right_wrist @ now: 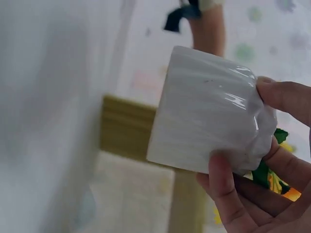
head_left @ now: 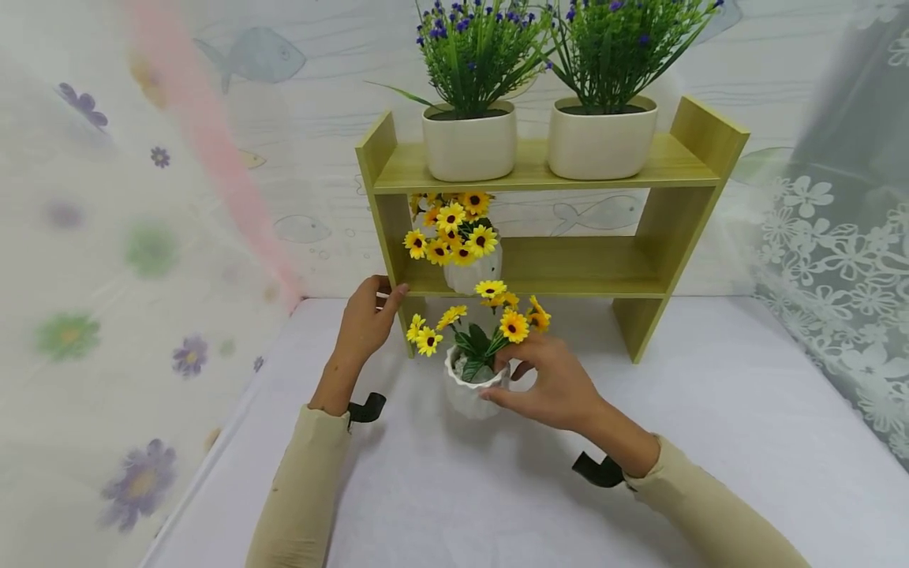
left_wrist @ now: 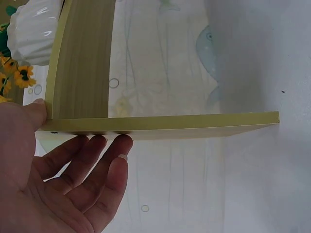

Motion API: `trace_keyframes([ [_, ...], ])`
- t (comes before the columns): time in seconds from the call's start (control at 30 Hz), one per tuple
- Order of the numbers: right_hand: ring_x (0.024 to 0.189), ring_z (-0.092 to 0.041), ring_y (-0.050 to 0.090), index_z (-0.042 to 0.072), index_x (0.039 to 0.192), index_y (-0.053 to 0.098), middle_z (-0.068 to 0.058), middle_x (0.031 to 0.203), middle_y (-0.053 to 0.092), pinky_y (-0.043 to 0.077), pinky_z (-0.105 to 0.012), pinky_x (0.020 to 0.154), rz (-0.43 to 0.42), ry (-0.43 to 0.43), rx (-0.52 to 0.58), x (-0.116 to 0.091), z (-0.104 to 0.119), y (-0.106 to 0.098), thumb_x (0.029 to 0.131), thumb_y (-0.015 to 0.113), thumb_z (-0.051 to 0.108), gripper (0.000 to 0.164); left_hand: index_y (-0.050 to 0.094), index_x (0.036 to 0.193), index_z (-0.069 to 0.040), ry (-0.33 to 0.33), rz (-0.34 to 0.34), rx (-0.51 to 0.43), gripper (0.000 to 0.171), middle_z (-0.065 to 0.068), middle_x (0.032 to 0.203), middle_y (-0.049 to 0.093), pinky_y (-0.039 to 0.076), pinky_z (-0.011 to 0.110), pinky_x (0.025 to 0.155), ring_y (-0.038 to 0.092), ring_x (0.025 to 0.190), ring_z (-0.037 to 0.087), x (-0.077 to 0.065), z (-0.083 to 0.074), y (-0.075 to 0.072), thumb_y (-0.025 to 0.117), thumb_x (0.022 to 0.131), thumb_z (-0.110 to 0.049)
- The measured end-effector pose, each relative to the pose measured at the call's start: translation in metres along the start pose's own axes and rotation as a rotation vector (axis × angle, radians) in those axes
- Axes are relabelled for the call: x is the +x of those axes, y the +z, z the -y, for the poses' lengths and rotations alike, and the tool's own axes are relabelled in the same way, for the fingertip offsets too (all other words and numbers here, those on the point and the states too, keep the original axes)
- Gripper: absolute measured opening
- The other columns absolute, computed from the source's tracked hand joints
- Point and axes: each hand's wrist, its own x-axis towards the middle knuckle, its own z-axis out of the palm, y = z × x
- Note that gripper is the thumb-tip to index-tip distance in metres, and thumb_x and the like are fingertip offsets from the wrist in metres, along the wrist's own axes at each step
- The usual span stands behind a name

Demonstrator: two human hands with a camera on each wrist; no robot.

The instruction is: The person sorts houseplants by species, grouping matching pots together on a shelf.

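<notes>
My right hand [head_left: 547,383] holds a small white fluted flowerpot [right_wrist: 209,111] by its rim, thumb on one side and fingers on the other. Yellow artificial sunflowers [head_left: 514,325] with green leaves stand in it, in front of the shelf. Seen from the right wrist, the pot's base shows above the table. My left hand [head_left: 367,315] grips the lower left side panel of the wooden shelf [left_wrist: 170,121], thumb at the front edge and fingertips against the outer face. A second white pot [head_left: 474,264] of sunflowers sits on the middle board's left end.
Two cream oval pots [head_left: 470,146] with purple-flowered greenery stand on the top board [head_left: 533,162]. A white cloth covers the table [head_left: 440,489]. Patterned curtains with fish and flowers hang behind and at the left, and lace [head_left: 838,252] hangs at the right.
</notes>
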Motion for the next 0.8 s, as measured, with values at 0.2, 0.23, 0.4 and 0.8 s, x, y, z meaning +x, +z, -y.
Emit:
trace_keyframes([
  [0.2, 0.089, -0.013, 0.069, 0.013, 0.098, 0.081, 0.008, 0.095, 0.074, 0.063, -0.027, 0.069, -0.059, -0.020, -0.069, 0.002, 0.003, -0.042, 0.076, 0.099, 0.027, 0.031, 0.054, 0.144, 0.000, -0.002, -0.008, 0.005, 0.059, 0.017, 0.135, 0.063, 0.060, 0.050, 0.094, 0.067, 0.117, 0.033, -0.003, -0.001, -0.002, 0.055, 0.110, -0.048],
  [0.23, 0.085, -0.012, 0.070, 0.013, 0.097, 0.081, 0.008, 0.094, 0.074, 0.062, -0.027, 0.068, -0.066, -0.013, -0.085, 0.003, 0.003, -0.049, 0.075, 0.099, 0.027, 0.031, 0.054, 0.144, 0.000, -0.002, -0.006, 0.003, 0.058, 0.017, 0.135, 0.063, 0.060, 0.050, 0.095, 0.067, 0.118, 0.034, -0.003, -0.002, -0.003, 0.055, 0.111, -0.047],
  [0.4, 0.071, -0.008, 0.073, 0.014, 0.095, 0.082, 0.006, 0.092, 0.076, 0.063, -0.031, 0.065, -0.076, 0.043, -0.138, 0.006, 0.007, -0.076, 0.075, 0.100, 0.027, 0.030, 0.054, 0.144, 0.000, -0.007, -0.003, 0.001, 0.059, 0.017, 0.136, 0.062, 0.060, 0.051, 0.096, 0.066, 0.119, 0.034, -0.003, -0.002, -0.003, 0.054, 0.110, -0.049],
  [0.8, 0.069, -0.014, 0.077, 0.011, 0.095, 0.082, -0.002, 0.094, 0.078, 0.060, -0.021, 0.064, -0.167, 0.057, -0.193, 0.022, 0.002, -0.113, 0.079, 0.097, 0.028, 0.028, 0.055, 0.145, -0.001, 0.000, -0.008, 0.010, 0.059, 0.017, 0.135, 0.063, 0.060, 0.051, 0.096, 0.066, 0.119, 0.034, -0.002, -0.002, 0.001, 0.054, 0.110, -0.049],
])
